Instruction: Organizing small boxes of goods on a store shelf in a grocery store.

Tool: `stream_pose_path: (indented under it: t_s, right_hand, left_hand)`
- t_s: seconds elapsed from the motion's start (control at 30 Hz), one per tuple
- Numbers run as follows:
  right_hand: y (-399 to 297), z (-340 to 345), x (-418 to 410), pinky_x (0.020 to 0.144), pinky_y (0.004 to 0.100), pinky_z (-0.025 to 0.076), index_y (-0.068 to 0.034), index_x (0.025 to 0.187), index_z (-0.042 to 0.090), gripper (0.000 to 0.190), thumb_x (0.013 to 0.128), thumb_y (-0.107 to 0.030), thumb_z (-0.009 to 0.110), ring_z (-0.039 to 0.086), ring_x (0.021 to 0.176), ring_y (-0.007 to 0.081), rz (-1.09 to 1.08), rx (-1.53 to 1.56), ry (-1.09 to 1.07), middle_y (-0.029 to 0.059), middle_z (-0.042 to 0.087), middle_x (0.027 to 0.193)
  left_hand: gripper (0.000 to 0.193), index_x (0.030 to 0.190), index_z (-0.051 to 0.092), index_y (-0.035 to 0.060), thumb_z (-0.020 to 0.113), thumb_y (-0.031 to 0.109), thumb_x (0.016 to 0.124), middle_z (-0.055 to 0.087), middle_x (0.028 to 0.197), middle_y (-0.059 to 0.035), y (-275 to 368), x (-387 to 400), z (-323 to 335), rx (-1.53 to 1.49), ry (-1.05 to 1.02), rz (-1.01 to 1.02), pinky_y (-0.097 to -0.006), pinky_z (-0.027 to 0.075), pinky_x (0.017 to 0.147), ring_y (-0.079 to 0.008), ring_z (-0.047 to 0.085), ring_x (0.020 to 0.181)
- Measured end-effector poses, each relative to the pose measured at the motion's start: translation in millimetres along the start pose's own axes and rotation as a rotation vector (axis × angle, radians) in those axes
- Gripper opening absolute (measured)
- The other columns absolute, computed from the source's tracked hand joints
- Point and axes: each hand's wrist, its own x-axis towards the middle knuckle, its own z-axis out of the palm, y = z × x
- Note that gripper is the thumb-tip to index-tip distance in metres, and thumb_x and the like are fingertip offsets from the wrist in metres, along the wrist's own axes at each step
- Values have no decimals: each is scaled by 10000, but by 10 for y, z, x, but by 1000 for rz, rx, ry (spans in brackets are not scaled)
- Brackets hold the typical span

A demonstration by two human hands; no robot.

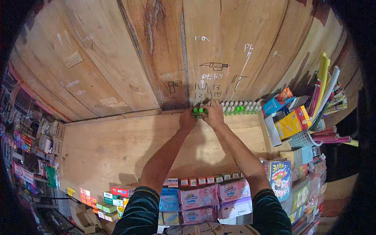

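Note:
Both arms reach to the back edge of a wooden shelf board (117, 147), against an upright plank wall. My left hand (188, 118) is at the left end of a row of small bottles (242, 108) with white and green caps. Its fingers touch or sit beside a green-capped bottle (195, 111); whether they grip it cannot be told. My right hand (215, 113) is bent around the bottles just to the right, its fingertips by another green-capped bottle (201, 111). Its fingers partly hide the bottles behind. The row continues rightward along the wall to some boxes.
At right stand a yellow box (290, 123), a blue box (274, 105) and a plastic basket (301, 139) with rolled tubes. Packs of baby wipes (198, 198) and small boxes line the near edge. Shelves of packaged goods (26, 141) stand at left.

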Motion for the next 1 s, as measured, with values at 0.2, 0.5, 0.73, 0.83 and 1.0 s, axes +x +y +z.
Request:
stream_pose_path:
  t_s: [0.2,0.5,0.73,0.83,1.0]
  right_hand:
    - [41,90,24,868,421,372,-151,1022,704,347,677,-167,745,450,1061,311,25,8,-51,122,502,1079]
    - [169,188,-6,875,424,384,-162,979,712,312,676,-213,766,463,1034,331,33,-19,-21,130,504,1000]
    - [221,204,27,869,423,390,-169,969,715,319,660,-213,783,465,1036,327,52,20,-50,126,505,993]
    - [228,206,27,869,417,390,-163,972,715,344,638,-185,793,467,1030,319,30,46,-22,117,506,986]
    - [262,187,-1,846,403,385,-144,982,710,345,643,-139,775,469,987,300,24,57,-23,93,499,956]
  left_hand:
    - [219,947,654,59,659,186,770,654,874,-199,-26,74,61,-54,42,-11,-462,483,741,-385,617,848]
    - [237,955,646,57,673,167,747,651,858,-197,51,138,35,-61,26,37,-474,489,735,-396,621,838]
    - [277,994,633,17,667,131,743,641,920,-216,-50,191,123,-131,104,148,-485,484,770,-399,617,878]
    - [268,992,638,23,665,119,743,640,915,-213,-32,225,71,-62,-27,84,-484,483,764,-398,618,877]
    - [254,987,648,52,675,132,748,639,904,-208,138,200,-51,-51,-59,104,-483,484,751,-400,616,872]
